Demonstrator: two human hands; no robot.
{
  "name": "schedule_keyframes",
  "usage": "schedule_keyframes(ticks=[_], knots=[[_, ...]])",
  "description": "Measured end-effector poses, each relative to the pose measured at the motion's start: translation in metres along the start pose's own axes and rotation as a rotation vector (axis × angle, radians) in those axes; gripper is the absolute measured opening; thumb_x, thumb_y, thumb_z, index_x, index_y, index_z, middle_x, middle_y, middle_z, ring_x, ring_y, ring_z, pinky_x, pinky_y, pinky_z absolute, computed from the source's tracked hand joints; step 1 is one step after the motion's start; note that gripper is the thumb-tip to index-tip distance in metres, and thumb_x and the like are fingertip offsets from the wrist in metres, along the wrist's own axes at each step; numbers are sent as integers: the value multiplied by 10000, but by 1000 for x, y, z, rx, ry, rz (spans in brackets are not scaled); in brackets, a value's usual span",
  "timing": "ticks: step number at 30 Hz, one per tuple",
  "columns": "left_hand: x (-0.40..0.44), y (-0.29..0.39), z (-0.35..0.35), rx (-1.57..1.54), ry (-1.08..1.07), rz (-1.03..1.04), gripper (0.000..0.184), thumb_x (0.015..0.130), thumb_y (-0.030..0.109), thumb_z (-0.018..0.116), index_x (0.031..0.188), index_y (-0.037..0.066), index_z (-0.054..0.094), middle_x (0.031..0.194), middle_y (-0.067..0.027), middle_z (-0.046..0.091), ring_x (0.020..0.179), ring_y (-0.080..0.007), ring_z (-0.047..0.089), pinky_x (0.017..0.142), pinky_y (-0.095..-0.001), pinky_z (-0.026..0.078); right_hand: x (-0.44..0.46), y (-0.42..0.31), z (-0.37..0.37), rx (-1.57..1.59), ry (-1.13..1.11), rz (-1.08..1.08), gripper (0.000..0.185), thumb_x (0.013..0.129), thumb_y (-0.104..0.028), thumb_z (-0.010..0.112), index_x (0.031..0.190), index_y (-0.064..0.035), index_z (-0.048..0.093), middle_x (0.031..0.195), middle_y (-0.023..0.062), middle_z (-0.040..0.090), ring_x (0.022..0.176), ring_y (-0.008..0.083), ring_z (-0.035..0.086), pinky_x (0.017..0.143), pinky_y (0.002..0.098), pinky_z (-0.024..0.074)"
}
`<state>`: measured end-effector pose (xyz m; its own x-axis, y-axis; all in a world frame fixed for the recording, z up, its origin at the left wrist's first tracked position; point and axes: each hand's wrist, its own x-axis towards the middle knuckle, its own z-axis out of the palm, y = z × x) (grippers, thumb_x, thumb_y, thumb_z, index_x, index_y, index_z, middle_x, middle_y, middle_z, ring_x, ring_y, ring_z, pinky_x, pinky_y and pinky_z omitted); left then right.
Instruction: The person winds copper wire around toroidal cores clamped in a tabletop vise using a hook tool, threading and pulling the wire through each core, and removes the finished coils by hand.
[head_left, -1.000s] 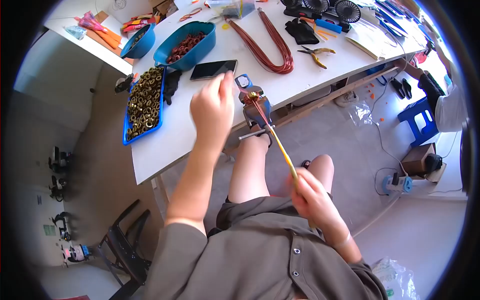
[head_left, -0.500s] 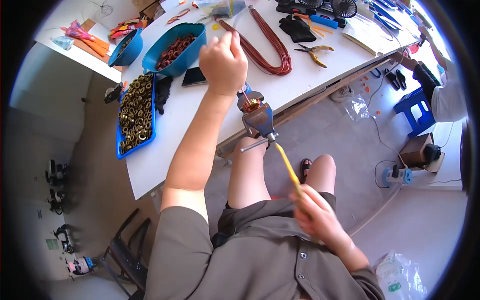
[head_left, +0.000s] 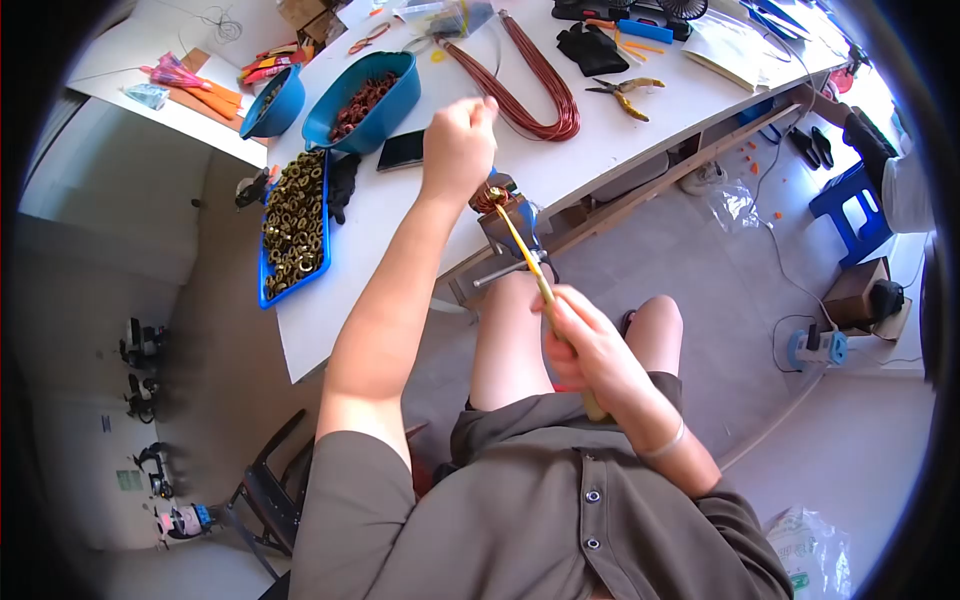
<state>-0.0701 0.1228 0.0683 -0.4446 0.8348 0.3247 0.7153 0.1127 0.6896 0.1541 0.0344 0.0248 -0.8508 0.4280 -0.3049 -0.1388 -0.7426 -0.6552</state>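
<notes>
My right hand (head_left: pixel 590 350) is wrapped round a long, slim yellow tool (head_left: pixel 522 243) with a thicker handle end below the fist. Its thin tip reaches the small ring core wound with copper wire (head_left: pixel 492 198), apparently touching it. A blue bench vise (head_left: pixel 510 230) at the table edge clamps that ring. Above and just beyond the vise, my left hand (head_left: pixel 462 148) is closed in a pinch. A thin copper strand showed between this hand and the ring a moment ago; the fingers now hide most of it.
A blue tray of dark ring cores (head_left: pixel 295 225) and a teal basin of copper-wound rings (head_left: pixel 365 105) stand left. Beyond lie a phone (head_left: pixel 402 150), a copper wire bundle (head_left: pixel 550 125), pliers (head_left: pixel 628 97) and black gloves (head_left: pixel 590 48). Another person's arm (head_left: pixel 865 140) shows far right.
My right hand has moved up and left, bringing the yellow tool's tip from below the vise to the ring. My left hand stays closed, slightly lower in view. The whole view has shifted a little.
</notes>
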Motion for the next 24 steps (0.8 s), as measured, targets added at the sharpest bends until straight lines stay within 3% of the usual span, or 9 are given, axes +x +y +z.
schedule_keyframes(ticks=[2, 3, 4, 8, 10, 14, 17, 20, 24], knots=[[-29, 6, -22, -253, -107, -88, 323, 931, 256, 495, 799, -8, 626, 590, -39, 589, 552, -146, 534, 555, -308, 428, -36, 13, -15, 58, -25, 96, 192, 988, -290, 386, 1056, -135, 476, 606, -59, 306, 471, 23, 225, 397, 181, 166], [-42, 6, -34, -369, -12, 10, 292, 942, 242, 504, 857, -14, 614, 698, -22, 624, 632, -105, 529, 616, -259, 442, -52, 17, -21, 76, -25, 106, 195, 990, -284, 380, 1069, -130, 471, 605, -56, 305, 469, 23, 223, 397, 182, 169], [-52, 13, -55, -164, -29, 159, 277, 949, 238, 501, 944, -21, 597, 778, -65, 638, 722, -110, 549, 703, -249, 457, -66, 19, -24, 99, -20, 124, 199, 991, -277, 375, 1083, -126, 465, 603, -52, 304, 467, 24, 222, 396, 183, 171], [-67, -3, -63, 181, 97, 232, 422, 867, 260, 617, 1130, -54, 514, 1090, -191, 591, 937, -294, 584, 825, -357, 465, -93, 23, -26, -80, 77, 136, 204, 978, -242, 404, 1067, -70, 469, 581, -48, 346, 450, 27, 247, 388, 182, 192], [-62, -4, -61, 379, 178, 476, 425, 852, 237, 625, 1122, -72, 515, 1102, -207, 586, 975, -343, 567, 829, -391, 464, -134, 44, -51, -79, 47, 140, 204, 964, -233, 430, 1043, -54, 487, 571, -47, 360, 448, 26, 268, 383, 183, 202], [-66, 11, -44, 183, -260, 332, 199, 794, 130, 639, 956, 17, 607, 873, -174, 626, 825, -333, 590, 728, -365, 473, -176, 49, -55, -141, 283, 273, 202, 936, -222, 488, 1009, -43, 547, 577, -35, 403, 474, 43, 347, 421, 190, 289], [-56, 21, -44, 208, -335, 265, 193, 774, 83, 621, 955, 15, 619, 821, -177, 627, 774, -325, 615, 699, -372, 489, -158, 43, -45, -763, 336, 45, 181, 909, -210, 508, 929, -39, 568, 580, -58, 459, 492, 24, 384, 449, 187, 294], [-48, 23, -47, 314, -389, 367, 203, 773, 109, 622, 952, 12, 625, 841, -178, 635, 790, -336, 621, 720, -385, 497, -121, 51, -51, -554, 511, -276, 168, 901, -182, 533, 988, -44, 493, 563, -67, 381, 431, 7, 327, 395, 176, 252], [-35, 27, -50, 443, -530, 359, 269, 758, 154, 641, 995, 26, 640, 908, -181, 644, 851, -338, 621, 779, -390, 495, -47, 38, -41, -248, 560, -408, 184, 878, -173, 590, 989, -61, 495, 553, -58, 361, 345, 41, 266, 325, 202, 216]])
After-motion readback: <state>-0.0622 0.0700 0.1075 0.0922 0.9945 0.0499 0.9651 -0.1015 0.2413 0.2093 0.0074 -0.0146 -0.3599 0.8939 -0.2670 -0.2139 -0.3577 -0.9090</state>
